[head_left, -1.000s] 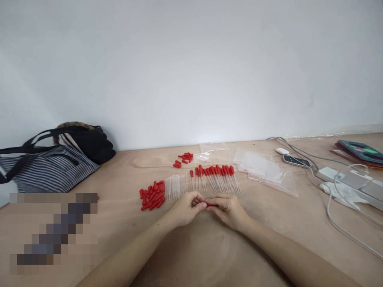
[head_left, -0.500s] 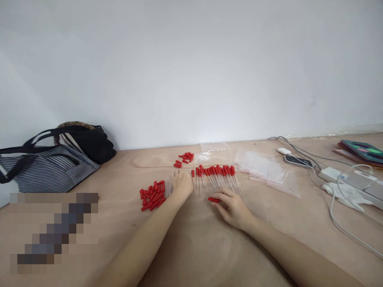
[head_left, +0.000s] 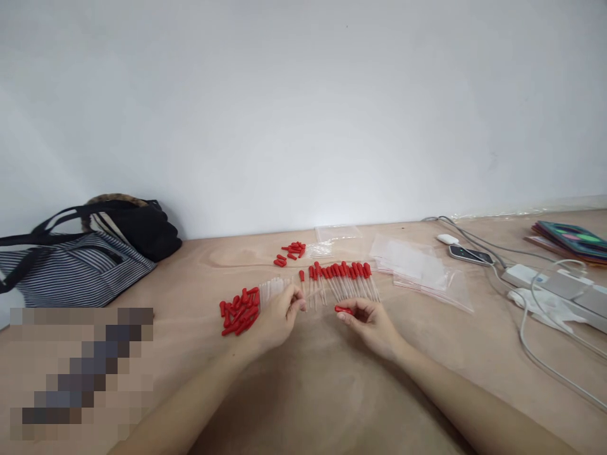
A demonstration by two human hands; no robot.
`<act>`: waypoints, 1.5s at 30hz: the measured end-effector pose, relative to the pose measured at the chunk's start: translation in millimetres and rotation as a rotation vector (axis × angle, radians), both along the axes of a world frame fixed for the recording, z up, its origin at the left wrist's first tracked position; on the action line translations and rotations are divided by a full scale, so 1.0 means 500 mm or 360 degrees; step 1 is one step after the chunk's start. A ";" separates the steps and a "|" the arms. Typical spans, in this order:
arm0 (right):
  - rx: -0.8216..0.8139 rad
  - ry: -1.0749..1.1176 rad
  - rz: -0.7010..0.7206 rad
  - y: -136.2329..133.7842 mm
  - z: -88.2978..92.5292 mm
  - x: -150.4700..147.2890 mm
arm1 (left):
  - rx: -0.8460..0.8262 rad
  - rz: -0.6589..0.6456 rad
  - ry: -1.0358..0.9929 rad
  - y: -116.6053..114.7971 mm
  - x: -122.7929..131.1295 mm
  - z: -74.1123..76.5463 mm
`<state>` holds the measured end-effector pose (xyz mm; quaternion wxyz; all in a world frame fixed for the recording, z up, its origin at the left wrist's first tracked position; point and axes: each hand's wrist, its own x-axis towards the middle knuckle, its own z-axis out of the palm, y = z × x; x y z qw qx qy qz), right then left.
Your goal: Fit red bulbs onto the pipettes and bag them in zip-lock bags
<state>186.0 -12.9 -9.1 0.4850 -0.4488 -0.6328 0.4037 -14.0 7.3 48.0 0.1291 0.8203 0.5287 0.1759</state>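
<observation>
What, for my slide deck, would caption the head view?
Left hand pinches a clear tube, right hand holds a red cap, beside a cap pile and capped tubes.

Materials: rubber, clear plastic, wood, cloth.
We see matt red rubber caps (head_left: 239,311), clear glossy tubes (head_left: 272,289), smooth pale wood table (head_left: 332,392), glossy plastic bags (head_left: 422,264), striped cloth bag (head_left: 76,268).

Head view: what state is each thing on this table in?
left hand: pinching a clear tube
right hand: pinching a red cap
droppers: capped, lying in a row
loose caps: heaped, unattached
bare tubes: uncapped, side by side
plastic bags: lying flat
</observation>
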 end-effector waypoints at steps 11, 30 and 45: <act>-0.0212 0.0253 0.0201 -0.017 0.012 -0.013 | 0.0369 -0.0390 -0.0348 -0.047 -0.018 -0.046; 0.0042 0.0093 0.0255 -0.026 0.018 -0.005 | 0.0440 -0.0543 -0.0393 -0.055 -0.009 -0.044; 0.0579 -0.0302 0.0296 -0.029 0.037 0.006 | 0.0500 -0.0449 -0.0261 -0.066 -0.007 -0.053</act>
